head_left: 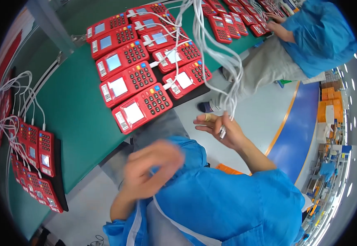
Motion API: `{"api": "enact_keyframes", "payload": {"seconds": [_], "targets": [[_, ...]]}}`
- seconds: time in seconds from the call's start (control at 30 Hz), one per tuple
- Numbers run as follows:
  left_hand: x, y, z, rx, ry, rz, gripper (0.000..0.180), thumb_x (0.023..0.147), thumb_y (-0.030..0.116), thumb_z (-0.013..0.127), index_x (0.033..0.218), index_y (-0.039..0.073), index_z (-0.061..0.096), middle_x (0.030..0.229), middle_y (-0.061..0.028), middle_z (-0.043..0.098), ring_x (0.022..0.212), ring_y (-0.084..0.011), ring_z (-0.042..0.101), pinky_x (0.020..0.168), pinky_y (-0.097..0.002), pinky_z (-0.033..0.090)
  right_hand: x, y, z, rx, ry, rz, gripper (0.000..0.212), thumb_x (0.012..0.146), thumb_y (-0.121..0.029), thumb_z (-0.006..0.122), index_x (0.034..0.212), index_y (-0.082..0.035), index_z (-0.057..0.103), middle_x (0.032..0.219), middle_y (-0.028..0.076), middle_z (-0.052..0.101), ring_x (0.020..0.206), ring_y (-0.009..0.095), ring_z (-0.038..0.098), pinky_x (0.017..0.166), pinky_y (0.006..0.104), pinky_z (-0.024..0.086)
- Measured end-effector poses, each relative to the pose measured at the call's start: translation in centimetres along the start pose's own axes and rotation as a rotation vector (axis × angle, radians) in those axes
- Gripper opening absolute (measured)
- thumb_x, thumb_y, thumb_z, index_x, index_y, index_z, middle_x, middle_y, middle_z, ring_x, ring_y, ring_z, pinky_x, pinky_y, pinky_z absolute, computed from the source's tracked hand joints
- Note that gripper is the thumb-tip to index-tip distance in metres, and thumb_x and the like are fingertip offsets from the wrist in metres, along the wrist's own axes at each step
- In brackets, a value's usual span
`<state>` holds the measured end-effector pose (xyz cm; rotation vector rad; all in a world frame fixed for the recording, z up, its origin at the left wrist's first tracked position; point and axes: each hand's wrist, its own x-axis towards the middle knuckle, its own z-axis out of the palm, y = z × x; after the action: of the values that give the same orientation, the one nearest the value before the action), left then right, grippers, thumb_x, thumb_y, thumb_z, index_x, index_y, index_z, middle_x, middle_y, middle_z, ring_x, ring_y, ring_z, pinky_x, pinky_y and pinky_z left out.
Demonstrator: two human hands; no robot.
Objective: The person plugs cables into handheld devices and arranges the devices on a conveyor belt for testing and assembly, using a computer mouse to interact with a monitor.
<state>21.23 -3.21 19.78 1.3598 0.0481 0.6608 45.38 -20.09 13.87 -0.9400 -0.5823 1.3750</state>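
Observation:
My right hand [224, 130] pinches the lower ends of a bundle of white cables [227, 82], and a metal plug [223, 132] sticks out below its fingers. Its other fingers are stretched toward the left. In front of my body my left hand [154, 168] is smeared by motion, away from the table, and I see nothing in it. Red card payment terminals lie in two columns. The nearest terminal [142, 108] has a lit screen and no visible cable. White plugs reach the left ends of the right column, such as at another terminal [186, 80].
The terminals rest on a green table [69, 102]. At the far left, more red terminals [35, 147] have white cables attached. On the right, a co-worker in a blue smock [326, 37] reaches toward further terminals [227, 26]. Shelves with orange bins [330, 106] stand beyond.

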Motion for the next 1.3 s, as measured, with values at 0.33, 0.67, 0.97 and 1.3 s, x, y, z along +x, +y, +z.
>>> {"api": "enact_keyframes", "payload": {"seconds": [0.33,0.67,0.97,1.3], "targets": [[6.7,-5.3,7.8,-0.096,0.652,0.398,0.057,0.098,0.043,0.039,0.124,-0.007,0.043,0.148,-0.0314,0.026,0.139,-0.0384,0.028,0.112,-0.0476,0.022,5.8,-1.9,12.9,-0.268,0.263,-0.103,0.056,0.104,-0.042,0.028,0.116,0.0,0.064,0.148,0.016,0.031,0.133,0.023,0.037,0.102,0.0354,0.037],[7.7,-3.0,5.4,0.112,0.604,0.443,0.07,0.099,0.046,0.031,0.145,-0.002,0.01,0.152,-0.0324,0.012,0.142,-0.0421,0.019,0.114,-0.0529,0.016,10.7,-2.3,12.2,-0.658,-0.157,-0.728,0.047,0.098,-0.036,0.039,0.133,-0.01,0.056,0.157,0.024,-0.004,0.145,0.044,0.0,0.114,0.0543,0.006],[6.2,-1.4,4.4,0.444,0.311,0.319,0.027,0.097,0.013,0.05,0.116,-0.006,0.05,0.103,-0.0181,0.056,0.089,-0.0318,0.057,0.075,-0.0332,0.046,10.7,-5.9,10.9,-1.29,0.117,-1.121,0.04,0.096,-0.047,0.046,0.116,-0.016,0.063,0.15,0.027,0.02,0.141,0.046,0.02,0.112,0.056,0.023],[8.8,-1.1,5.8,0.183,0.51,0.072,0.025,0.105,0.023,0.03,0.116,0.003,0.04,0.096,-0.0034,0.049,0.085,-0.0053,0.045,0.075,-0.0214,0.039,11.2,-6.7,12.3,-0.944,0.085,-0.778,0.072,0.099,-0.056,0.018,0.134,-0.002,0.05,0.146,0.025,0.032,0.136,0.039,0.033,0.111,0.0498,0.027]]}}
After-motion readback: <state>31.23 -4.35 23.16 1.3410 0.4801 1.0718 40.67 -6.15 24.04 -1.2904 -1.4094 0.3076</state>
